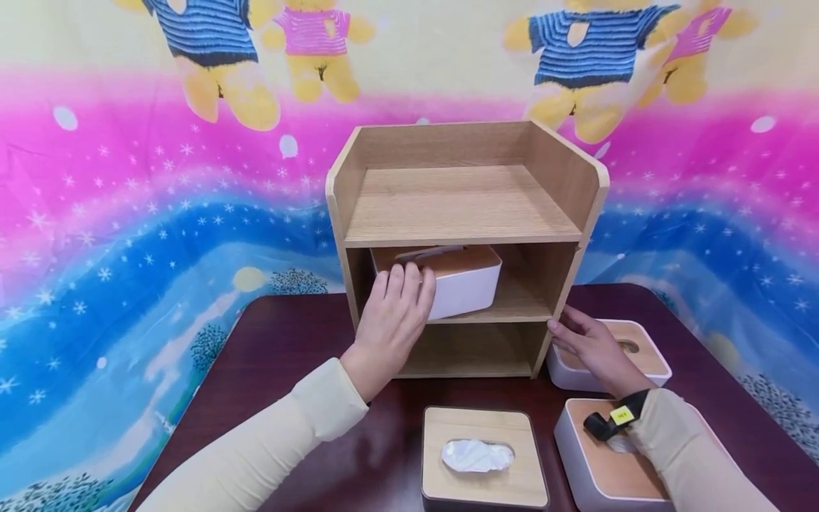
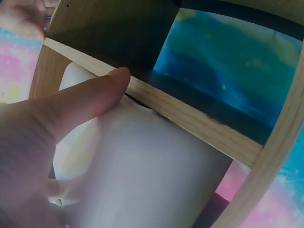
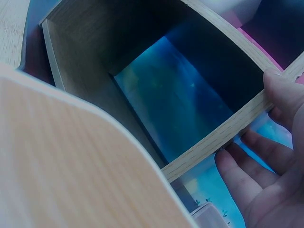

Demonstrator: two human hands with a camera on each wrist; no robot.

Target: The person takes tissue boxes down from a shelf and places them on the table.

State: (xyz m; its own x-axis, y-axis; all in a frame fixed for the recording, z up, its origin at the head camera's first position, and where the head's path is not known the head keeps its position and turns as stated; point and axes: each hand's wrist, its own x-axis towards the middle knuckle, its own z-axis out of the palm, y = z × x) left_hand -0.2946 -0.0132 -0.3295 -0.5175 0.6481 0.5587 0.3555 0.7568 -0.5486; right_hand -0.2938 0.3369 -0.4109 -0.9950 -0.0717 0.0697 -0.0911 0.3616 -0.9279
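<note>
A white tissue box (image 1: 463,291) with a brown wood-look lid sits partly inside the middle level of a wooden shelf unit (image 1: 461,203). It is tilted, its near end toward the left. My left hand (image 1: 393,323) grips this box at its left front, fingertips on the lid edge. In the left wrist view the thumb of the left hand (image 2: 42,128) lies across the white side of the box (image 2: 147,161). My right hand (image 1: 595,348) holds the unit's right side panel; in the right wrist view its thumb is at the front edge and its fingers reach the outer face.
On the dark red table (image 1: 288,341) stand a dark-sided tissue box (image 1: 473,491) in front, a white one (image 1: 585,466) at front right, and another white one (image 1: 643,345) beside the unit. A printed cloth (image 1: 147,213) hangs behind.
</note>
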